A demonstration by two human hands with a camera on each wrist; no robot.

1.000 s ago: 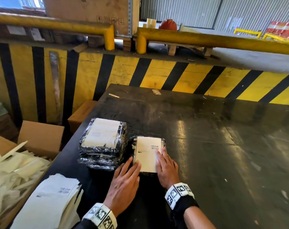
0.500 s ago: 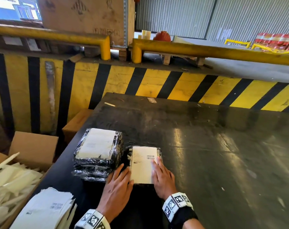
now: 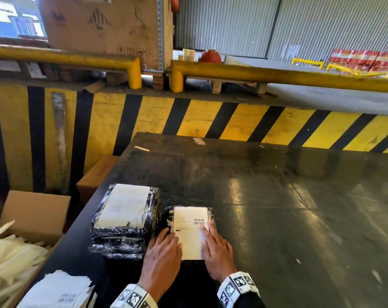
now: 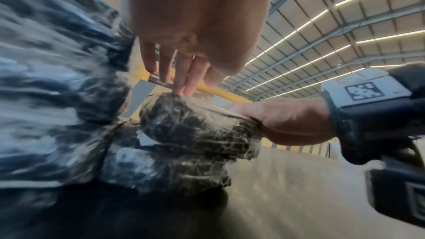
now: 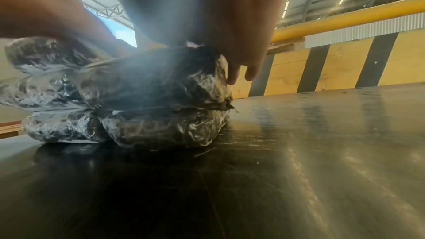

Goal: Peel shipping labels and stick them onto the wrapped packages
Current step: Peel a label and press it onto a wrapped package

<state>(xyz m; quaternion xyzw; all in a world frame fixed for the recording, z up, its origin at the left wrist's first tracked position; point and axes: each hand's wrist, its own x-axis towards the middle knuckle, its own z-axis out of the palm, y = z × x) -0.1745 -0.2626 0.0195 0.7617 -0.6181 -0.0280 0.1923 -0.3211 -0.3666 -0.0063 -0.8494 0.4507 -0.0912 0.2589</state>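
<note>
Low in the frame's centre, the left hand [image 3: 160,255] and right hand [image 3: 216,252] press flat, fingers straight, smoothing the label [image 3: 189,232] onto the wrapped package [image 3: 169,215]; next probably peel another from the label stack [image 3: 57,290] at lower left

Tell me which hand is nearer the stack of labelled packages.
Left. The left hand lies right beside the stack, on the near package's left edge; the right hand presses its far side.

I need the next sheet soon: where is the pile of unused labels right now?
In the head view the pile of unused labels lies at the table's near-left corner, left of the left hand and beside the cardboard box.
</note>
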